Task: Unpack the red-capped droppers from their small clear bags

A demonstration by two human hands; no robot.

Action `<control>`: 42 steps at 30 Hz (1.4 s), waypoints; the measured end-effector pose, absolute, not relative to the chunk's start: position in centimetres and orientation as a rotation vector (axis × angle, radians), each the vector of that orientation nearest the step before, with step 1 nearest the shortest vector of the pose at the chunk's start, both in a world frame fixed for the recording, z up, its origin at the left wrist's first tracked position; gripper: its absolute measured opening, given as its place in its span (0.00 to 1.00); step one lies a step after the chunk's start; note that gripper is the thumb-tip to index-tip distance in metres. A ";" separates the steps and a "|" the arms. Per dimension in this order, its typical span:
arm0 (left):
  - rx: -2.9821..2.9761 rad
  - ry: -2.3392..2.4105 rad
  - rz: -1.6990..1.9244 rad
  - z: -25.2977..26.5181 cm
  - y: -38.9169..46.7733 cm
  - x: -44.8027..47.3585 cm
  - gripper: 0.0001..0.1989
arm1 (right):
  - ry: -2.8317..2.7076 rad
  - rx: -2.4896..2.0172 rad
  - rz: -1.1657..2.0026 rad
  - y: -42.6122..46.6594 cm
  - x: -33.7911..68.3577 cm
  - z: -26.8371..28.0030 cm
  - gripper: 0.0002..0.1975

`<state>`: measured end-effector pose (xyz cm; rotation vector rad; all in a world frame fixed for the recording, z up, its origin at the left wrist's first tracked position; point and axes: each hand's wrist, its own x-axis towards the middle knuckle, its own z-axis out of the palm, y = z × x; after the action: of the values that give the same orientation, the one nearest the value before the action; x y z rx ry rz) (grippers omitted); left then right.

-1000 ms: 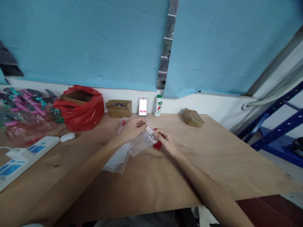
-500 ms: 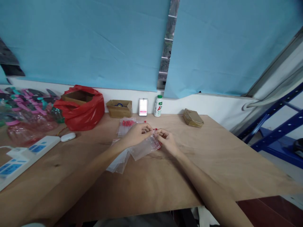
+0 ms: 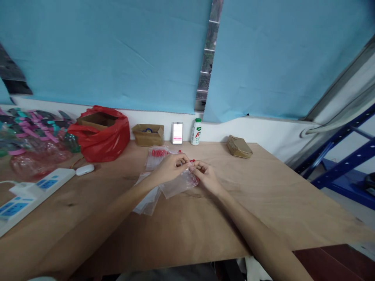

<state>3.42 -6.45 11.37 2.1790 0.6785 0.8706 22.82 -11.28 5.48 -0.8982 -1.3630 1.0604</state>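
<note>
Above the middle of the table, a clear plastic bag (image 3: 175, 186) hangs between my two hands. My left hand (image 3: 173, 166) pinches its upper edge with thumb and fingers. Close beside it, my right hand (image 3: 205, 174) is closed on the same edge, the fingertips of both hands nearly touching. Small red pieces (image 3: 192, 160) show just behind my fingertips, partly hidden. More flat clear bags (image 3: 148, 201) lie below my left wrist. Beyond my left hand is a clear bag with red pieces (image 3: 159, 153) in a row.
Along the wall stand a red plastic bag (image 3: 102, 142) with a carton inside, an open cardboard box (image 3: 148, 136), a phone (image 3: 177, 133) and a white bottle (image 3: 196, 132). A brown package (image 3: 239, 147) lies right. At left are spray bottles (image 3: 32, 164), a power strip (image 3: 35, 195) and a white case (image 3: 84, 169).
Both hands stay almost in the same place, still pinching the bag. The bag's lower part has shifted only slightly between them.
</note>
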 end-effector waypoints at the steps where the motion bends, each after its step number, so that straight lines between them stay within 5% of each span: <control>1: 2.168 0.672 0.877 11.3 -6.4 3.4 0.09 | -1.374 -0.905 1.051 -11.3 22.9 5.5 0.20; 42: 2.260 0.784 0.804 11.4 -6.2 3.3 0.14 | -1.375 -0.943 0.957 -11.4 22.9 5.4 0.19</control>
<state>3.29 -6.22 11.36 2.2602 0.7842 0.8045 22.89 -11.39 5.35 -0.9429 -1.3749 0.9566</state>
